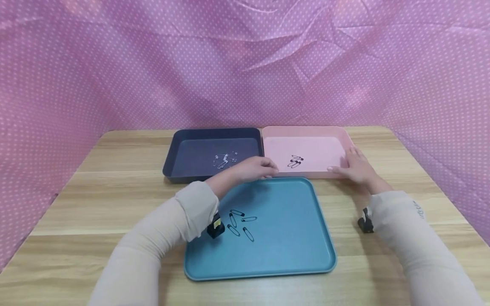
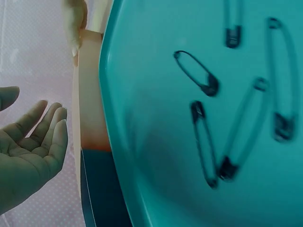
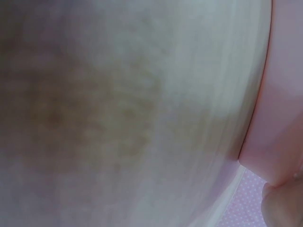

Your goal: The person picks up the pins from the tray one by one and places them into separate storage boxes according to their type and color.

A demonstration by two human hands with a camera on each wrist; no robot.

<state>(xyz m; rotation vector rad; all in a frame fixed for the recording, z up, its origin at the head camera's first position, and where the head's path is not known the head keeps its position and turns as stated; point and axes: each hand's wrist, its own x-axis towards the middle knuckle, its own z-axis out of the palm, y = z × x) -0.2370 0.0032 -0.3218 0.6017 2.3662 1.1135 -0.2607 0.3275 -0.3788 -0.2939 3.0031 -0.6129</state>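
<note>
My left hand [image 1: 255,168] hovers by the front left corner of the pink tray [image 1: 310,174]. Its fingers are loosely bent, and in the left wrist view the palm [image 2: 28,161] holds nothing. At the pink tray's front right corner rests my right hand [image 1: 357,168], thumb along the front rim and fingers on the right side. Black safety pins [image 1: 295,161] lie in a small cluster inside the pink tray. Several more black safety pins [image 1: 248,234] are spread over the left part of the teal tray [image 1: 291,238]. Silver safety pins [image 1: 225,160] lie in the navy tray [image 1: 187,159].
The navy and pink trays stand side by side at the back of the wooden table [image 1: 95,204], with the teal tray in front of them. Behind the table hangs a pink dotted cloth [image 1: 229,76]. A small black device [image 1: 216,227] sits under each wrist.
</note>
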